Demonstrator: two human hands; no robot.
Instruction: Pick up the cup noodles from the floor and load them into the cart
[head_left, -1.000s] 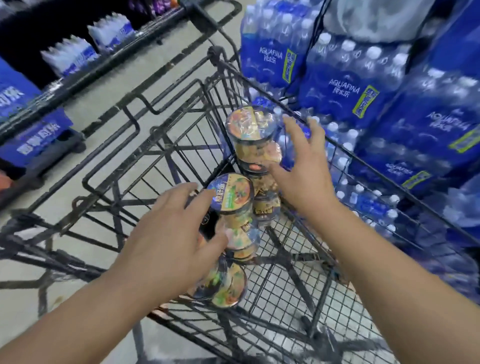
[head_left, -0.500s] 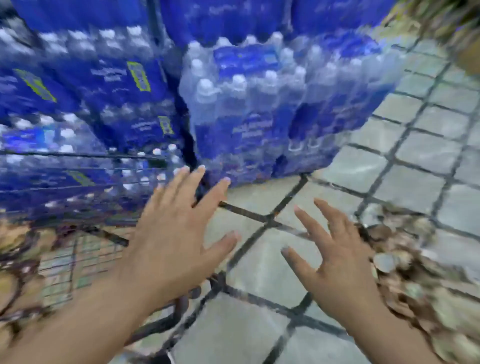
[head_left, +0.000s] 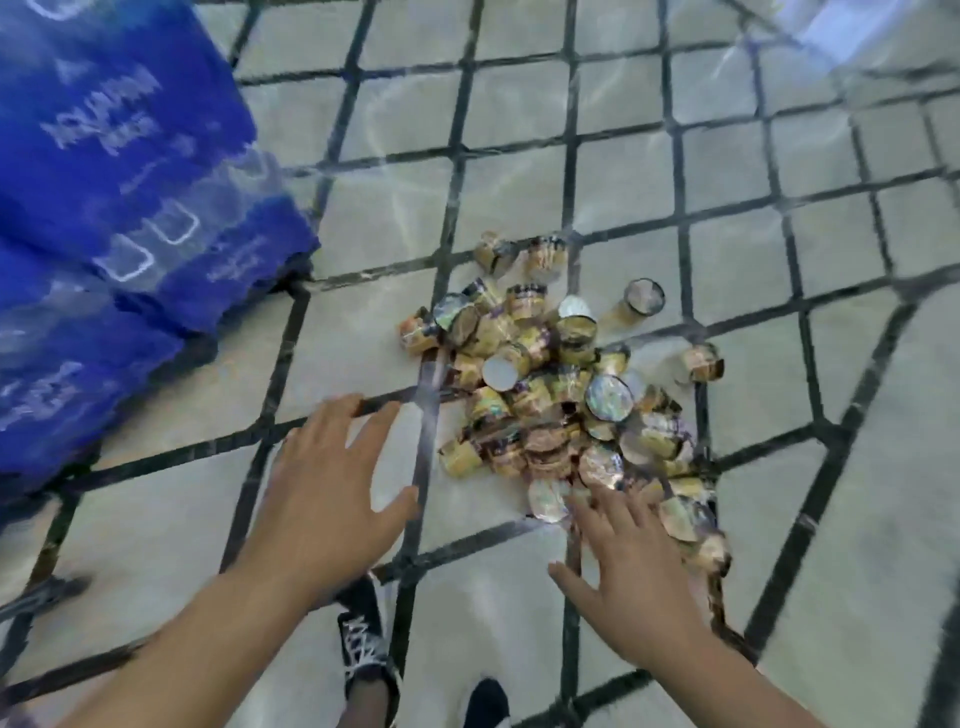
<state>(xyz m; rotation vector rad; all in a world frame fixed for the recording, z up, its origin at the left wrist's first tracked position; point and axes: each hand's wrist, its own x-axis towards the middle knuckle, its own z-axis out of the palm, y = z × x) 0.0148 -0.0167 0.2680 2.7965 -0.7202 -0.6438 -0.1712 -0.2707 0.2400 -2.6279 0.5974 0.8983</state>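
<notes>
Gold cup noodles (head_left: 561, 384) heaped just beyond right hand (head_left: 631, 577)'s spread, empty fingers (head_left: 613, 514).

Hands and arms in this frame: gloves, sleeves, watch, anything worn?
Nothing worn. The left hand and right hand are bare, no gloves or rings visible. Both forearms are bare to the frame edge: no sleeves, watch or bands. Motion blur hides fine detail.

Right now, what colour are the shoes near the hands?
Black with white laces, shown best in the head view.

Two hands, two shoes, and cup noodles (head_left: 550, 384) too heaped to count.
</notes>
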